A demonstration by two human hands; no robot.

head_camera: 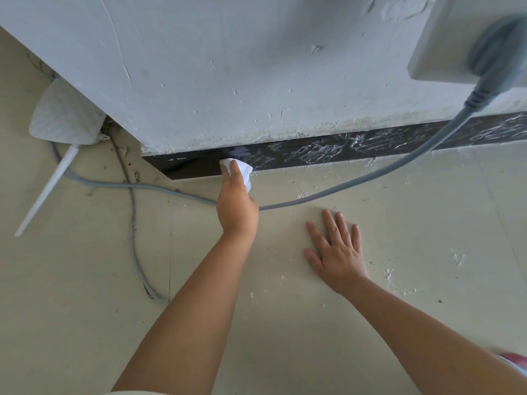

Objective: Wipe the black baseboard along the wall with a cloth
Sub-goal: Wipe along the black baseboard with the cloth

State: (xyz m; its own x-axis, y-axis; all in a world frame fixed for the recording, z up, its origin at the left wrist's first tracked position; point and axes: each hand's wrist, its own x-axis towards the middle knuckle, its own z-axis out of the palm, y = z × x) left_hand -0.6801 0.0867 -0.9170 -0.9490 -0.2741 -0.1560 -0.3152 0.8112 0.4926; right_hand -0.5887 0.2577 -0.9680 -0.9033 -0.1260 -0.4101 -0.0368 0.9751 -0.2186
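Left hand (237, 206) curled round white cloth (242, 170), cloth pressed on black baseboard (285, 158) at 12 o'clock from hand. Right hand (336, 252) laid flat on floor (285, 323), fingers spread, nothing held. Stretch toward 9 o'clock looks clean; chalky smears remain toward 3 o'clock. Risk judged: grey cable (356, 182), passing under left wrist and across baseboard at 2 o'clock, could be snagged during rightward stroke, plug (502, 52) tugged. Smears possibly only spread if pressure eased.
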